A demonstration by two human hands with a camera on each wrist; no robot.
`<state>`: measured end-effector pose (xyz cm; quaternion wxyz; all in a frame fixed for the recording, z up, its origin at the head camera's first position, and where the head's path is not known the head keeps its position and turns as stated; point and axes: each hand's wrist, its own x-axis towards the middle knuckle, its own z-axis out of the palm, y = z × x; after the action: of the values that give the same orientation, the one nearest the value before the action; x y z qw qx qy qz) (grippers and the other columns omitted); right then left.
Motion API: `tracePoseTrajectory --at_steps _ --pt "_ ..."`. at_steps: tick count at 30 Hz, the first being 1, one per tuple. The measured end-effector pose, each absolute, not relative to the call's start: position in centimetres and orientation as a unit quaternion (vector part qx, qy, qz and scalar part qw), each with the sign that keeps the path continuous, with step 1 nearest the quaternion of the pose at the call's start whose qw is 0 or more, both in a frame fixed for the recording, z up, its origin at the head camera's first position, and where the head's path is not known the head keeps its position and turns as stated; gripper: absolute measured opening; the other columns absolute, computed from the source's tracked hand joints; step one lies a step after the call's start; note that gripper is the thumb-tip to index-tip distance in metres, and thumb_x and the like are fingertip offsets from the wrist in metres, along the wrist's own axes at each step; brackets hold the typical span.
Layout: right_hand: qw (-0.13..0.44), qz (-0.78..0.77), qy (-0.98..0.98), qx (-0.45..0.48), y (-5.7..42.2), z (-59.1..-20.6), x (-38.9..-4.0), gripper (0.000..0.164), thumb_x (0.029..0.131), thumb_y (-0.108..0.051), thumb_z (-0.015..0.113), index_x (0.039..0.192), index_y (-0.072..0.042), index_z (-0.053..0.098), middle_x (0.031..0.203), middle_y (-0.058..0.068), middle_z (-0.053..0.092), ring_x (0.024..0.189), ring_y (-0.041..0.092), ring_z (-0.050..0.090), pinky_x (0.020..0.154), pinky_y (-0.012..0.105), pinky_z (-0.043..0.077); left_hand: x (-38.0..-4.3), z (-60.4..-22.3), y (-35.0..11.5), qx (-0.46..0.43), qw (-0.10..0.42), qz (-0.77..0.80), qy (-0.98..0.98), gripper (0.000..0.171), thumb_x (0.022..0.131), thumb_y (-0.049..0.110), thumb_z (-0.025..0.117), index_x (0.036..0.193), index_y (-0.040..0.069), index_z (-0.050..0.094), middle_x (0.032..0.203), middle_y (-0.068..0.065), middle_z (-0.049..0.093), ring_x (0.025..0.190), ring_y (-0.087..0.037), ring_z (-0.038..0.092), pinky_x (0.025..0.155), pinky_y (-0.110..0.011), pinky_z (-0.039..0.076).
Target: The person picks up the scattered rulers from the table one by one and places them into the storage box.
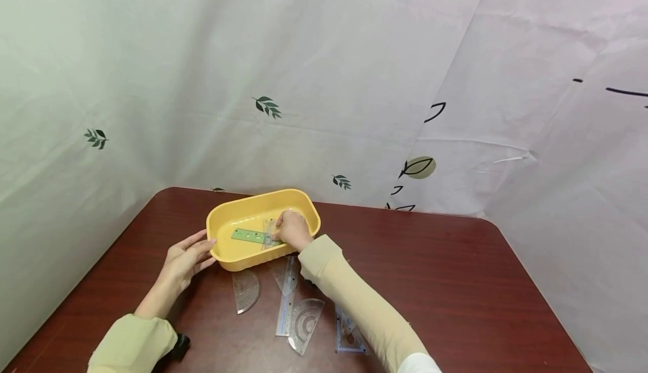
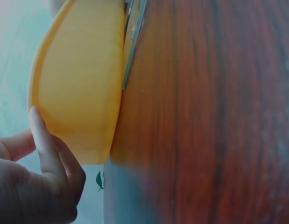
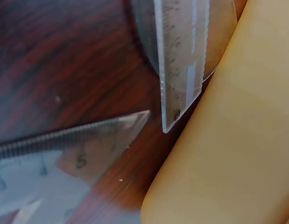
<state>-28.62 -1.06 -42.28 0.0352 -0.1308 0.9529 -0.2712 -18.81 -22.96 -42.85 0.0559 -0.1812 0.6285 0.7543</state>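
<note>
A yellow tray (image 1: 238,257) stands toward the back left of the table. My left hand (image 1: 182,260) holds its left end, one fingertip over the rim; in the left wrist view, fingers (image 2: 39,133) touch the tray's outer wall (image 2: 79,84). Inside, my right hand (image 1: 293,229) has its fingers curled at a clear set square (image 1: 268,227), which crosses a green ruler (image 1: 245,235). The fingertips are partly hidden. In the right wrist view, a clear ruler (image 3: 181,60) and the pointed corner of a clear measuring piece (image 3: 102,140) lie beside the tray wall (image 3: 228,140).
In front of the tray lie a protractor (image 1: 246,290), a clear ruler (image 1: 286,305) and another protractor (image 1: 305,325). A blue-edged set square (image 1: 349,342) sits partly under the right forearm. Printed cloth (image 1: 304,80) hangs behind the brown table (image 1: 430,283).
</note>
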Motion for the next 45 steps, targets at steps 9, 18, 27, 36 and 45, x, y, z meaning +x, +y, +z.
tracePoseTrajectory --at_steps 9,18,27,36,45 --pt "0.026 -0.276 0.952 -0.126 -1.1 -42.6 -28.7 0.023 0.072 -0.02 0.086 0.089 -0.012 0.072 0.091 0.0 0.07 0.076 0.014 0.059 0.062 0.02 0.047 -18.8 -42.9 -22.9 -0.18 0.056 0.752 0.631 0.076 0.094 0.014 0.062 0.153 0.004 0.017 0.078 0.021 0.065 0.073 0.001 0.066 0.067 -0.017 0.058" --pt "-0.002 -0.38 0.911 -0.158 -1.0 -42.7 -29.0 0.018 0.082 -0.018 0.078 0.096 -0.009 0.071 0.084 0.005 0.066 0.071 0.012 0.057 0.059 0.019 0.046 -18.8 -42.9 -22.9 -0.186 0.058 0.753 0.629 0.077 0.093 0.014 0.063 0.153 0.004 0.017 0.077 0.02 0.065 0.072 0.001 0.066 0.066 -0.017 0.058" --pt "-0.069 -0.442 0.867 -0.22 -0.3 -41.8 -29.5 0.037 0.079 -0.017 0.08 0.112 -0.007 0.065 0.101 0.01 0.069 0.094 0.024 0.065 0.081 0.023 0.054 -18.9 -42.6 -23.0 -0.186 0.053 0.755 0.626 0.077 0.093 0.012 0.063 0.153 0.004 0.017 0.076 0.02 0.065 0.071 0.001 0.067 0.065 -0.017 0.058" --pt "-0.093 -0.478 0.851 -0.196 2.1 -40.2 -28.1 0.037 0.076 -0.019 0.082 0.11 -0.011 0.07 0.096 0.006 0.073 0.092 0.02 0.068 0.078 0.028 0.058 -19.0 -42.7 -22.9 -0.183 0.051 0.762 0.62 0.077 0.092 0.011 0.064 0.153 0.004 0.019 0.076 0.02 0.066 0.07 0.0 0.067 0.064 -0.017 0.058" --pt "-0.08 -0.485 0.848 -0.198 3.7 -38.8 -26.0 0.035 0.072 -0.02 0.086 0.101 -0.01 0.069 0.088 0.008 0.07 0.086 0.026 0.067 0.07 0.02 0.055 -18.8 -42.6 -22.9 -0.182 0.049 0.758 0.625 0.076 0.093 0.011 0.063 0.153 0.003 0.018 0.076 0.02 0.066 0.07 0.0 0.067 0.064 -0.017 0.058"
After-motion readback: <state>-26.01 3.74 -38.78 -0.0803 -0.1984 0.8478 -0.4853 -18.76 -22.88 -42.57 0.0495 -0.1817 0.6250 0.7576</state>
